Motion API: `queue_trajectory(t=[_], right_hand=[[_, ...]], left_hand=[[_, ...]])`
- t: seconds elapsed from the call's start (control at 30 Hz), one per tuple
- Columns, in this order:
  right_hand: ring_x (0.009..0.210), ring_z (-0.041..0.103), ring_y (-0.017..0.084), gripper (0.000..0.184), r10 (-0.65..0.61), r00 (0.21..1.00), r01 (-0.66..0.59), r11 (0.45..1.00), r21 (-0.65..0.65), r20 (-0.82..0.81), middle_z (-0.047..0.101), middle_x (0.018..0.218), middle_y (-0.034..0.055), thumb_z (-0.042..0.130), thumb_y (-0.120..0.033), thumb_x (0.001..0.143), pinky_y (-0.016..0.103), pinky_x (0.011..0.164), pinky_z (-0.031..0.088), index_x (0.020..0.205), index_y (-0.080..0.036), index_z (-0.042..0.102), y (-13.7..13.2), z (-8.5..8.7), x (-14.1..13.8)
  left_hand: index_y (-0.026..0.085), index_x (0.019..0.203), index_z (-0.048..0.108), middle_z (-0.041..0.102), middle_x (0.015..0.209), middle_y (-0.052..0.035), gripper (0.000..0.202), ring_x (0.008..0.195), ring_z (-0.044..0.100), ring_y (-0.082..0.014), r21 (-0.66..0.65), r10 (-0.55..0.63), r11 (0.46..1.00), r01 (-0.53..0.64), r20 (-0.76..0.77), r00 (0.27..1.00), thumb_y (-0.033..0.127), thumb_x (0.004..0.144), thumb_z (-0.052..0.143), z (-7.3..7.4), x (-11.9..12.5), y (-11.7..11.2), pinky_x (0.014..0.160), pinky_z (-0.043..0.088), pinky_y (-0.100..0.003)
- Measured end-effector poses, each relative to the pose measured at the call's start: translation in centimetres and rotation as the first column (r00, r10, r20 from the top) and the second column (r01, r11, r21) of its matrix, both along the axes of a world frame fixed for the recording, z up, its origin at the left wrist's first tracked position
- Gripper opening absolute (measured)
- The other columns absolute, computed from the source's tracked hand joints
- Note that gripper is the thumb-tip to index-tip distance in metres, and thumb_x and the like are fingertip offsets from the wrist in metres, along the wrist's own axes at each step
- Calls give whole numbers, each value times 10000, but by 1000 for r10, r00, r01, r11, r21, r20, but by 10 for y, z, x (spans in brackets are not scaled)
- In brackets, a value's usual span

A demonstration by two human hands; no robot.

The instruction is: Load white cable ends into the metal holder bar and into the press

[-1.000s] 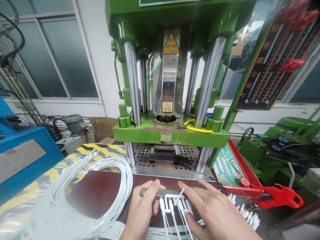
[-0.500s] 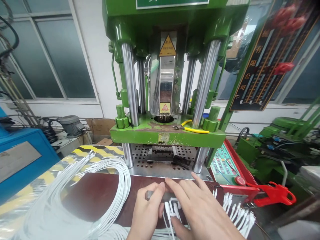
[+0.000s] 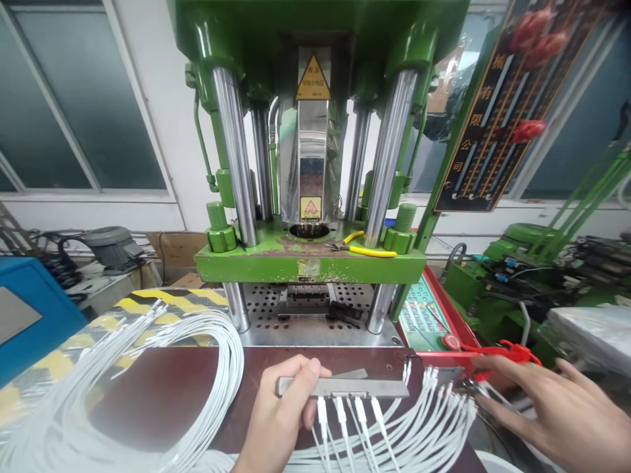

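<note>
My left hand (image 3: 288,404) pinches the left end of a flat grey metal bar (image 3: 345,387) between thumb and fingers, above the brown tabletop. Several white cables with white moulded ends (image 3: 341,410) hang down from the bar's lower edge. A second thin metal strip (image 3: 352,374) shows behind it. My right hand (image 3: 566,401) is off at the right, fingers apart, beside a red-handled tool (image 3: 517,353) and a small dark metal piece (image 3: 470,387). Whether its fingertips touch that piece is unclear. More white cable ends (image 3: 444,387) fan out between the hands.
A green press (image 3: 310,266) with steel columns stands ahead; yellow-handled pliers (image 3: 372,251) lie on its plate. Under it sits a metal mould block (image 3: 306,299). A coil of white cables (image 3: 229,355) covers the left side. A control panel (image 3: 421,312) is at the right.
My right hand has left the bar and cables and moved right to the red-handled tool. My left hand still holds the bar, now exposed. The view has shifted slightly right.
</note>
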State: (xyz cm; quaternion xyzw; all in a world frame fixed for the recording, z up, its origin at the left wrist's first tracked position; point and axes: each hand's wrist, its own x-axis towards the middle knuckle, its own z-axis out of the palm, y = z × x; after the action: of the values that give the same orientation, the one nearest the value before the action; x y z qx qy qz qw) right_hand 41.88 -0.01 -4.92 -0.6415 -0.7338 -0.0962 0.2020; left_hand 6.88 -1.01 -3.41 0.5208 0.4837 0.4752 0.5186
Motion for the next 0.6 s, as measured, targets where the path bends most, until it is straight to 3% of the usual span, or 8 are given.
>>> queue_trajectory(t=[0.07, 0.1, 0.17, 0.27, 0.33, 0.4, 0.5, 0.6], right_hand=[[760, 655, 336, 225, -169, 983, 176, 978, -109, 72, 714, 736, 88, 545, -511, 659, 583, 762, 356, 766, -363, 676, -6, -9, 23], [828, 647, 332, 265, -153, 987, 160, 967, -197, 55, 718, 810, 91, 521, -535, 688, 556, 773, 378, 811, -359, 678, -10, -6, 21], [992, 602, 271, 375, -26, 991, -20, 941, -337, -132, 668, 1063, 60, 464, -564, 777, 456, 867, 426, 1029, -336, 621, -20, 9, -8], [1102, 527, 205, 400, 140, 903, -280, 909, -309, -405, 582, 1206, 15, 395, -532, 858, 368, 959, 394, 1173, -320, 519, -24, 42, -79], [949, 578, 173, 353, 281, 811, -486, 812, -323, -512, 633, 1071, 2, 383, -496, 882, 288, 833, 449, 1092, -283, 571, -16, 53, -118], [708, 560, 133, 393, 315, 745, -571, 757, -318, -588, 640, 787, -17, 366, -499, 888, 220, 622, 427, 880, -216, 639, 0, 54, -139], [588, 452, 105, 457, 327, 718, -579, 771, -266, -615, 539, 623, -34, 390, -519, 871, 215, 521, 322, 746, -162, 647, 26, 43, -146], [582, 397, 98, 480, 367, 688, -608, 762, -223, -626, 479, 600, -43, 389, -528, 866, 223, 526, 288, 739, -148, 653, 45, 36, -146]], left_hand=[[129, 812, 668, 347, 389, 57, 433, 406, 310, -88, 4, -28, 1000, 28, 2, 1000, 511, 830, 465, 2, 3, 4, 438, 239, -227], [132, 795, 666, 352, 389, 55, 429, 407, 319, -88, 9, -45, 999, 45, 5, 999, 511, 829, 467, 3, 6, 6, 443, 250, -227], [137, 762, 660, 363, 387, 52, 422, 407, 336, -90, 19, -80, 997, 79, 4, 997, 510, 826, 472, 6, 15, 11, 447, 265, -225], [136, 745, 659, 361, 372, 55, 412, 393, 325, -88, 27, -120, 992, 119, 10, 993, 503, 818, 485, 11, 29, 18, 426, 252, -218], [138, 753, 656, 354, 356, 63, 413, 373, 296, -85, 4, -115, 993, 115, 32, 993, 518, 802, 500, 14, 34, 21, 408, 228, -214], [146, 765, 642, 388, 375, 59, 461, 362, 286, -84, -49, -48, 998, 51, 55, 997, 580, 778, 488, 14, 33, 21, 397, 217, -212], [167, 718, 610, 430, 427, 41, 565, 373, 307, -92, -121, 51, 991, -49, 9, 999, 693, 748, 408, 7, 27, 10, 396, 229, -214], [187, 543, 541, 390, 414, 35, 553, 415, 352, -109, -91, -3, 996, -9, -127, 992, 699, 728, 445, -7, 25, -8, 443, 277, -225]])
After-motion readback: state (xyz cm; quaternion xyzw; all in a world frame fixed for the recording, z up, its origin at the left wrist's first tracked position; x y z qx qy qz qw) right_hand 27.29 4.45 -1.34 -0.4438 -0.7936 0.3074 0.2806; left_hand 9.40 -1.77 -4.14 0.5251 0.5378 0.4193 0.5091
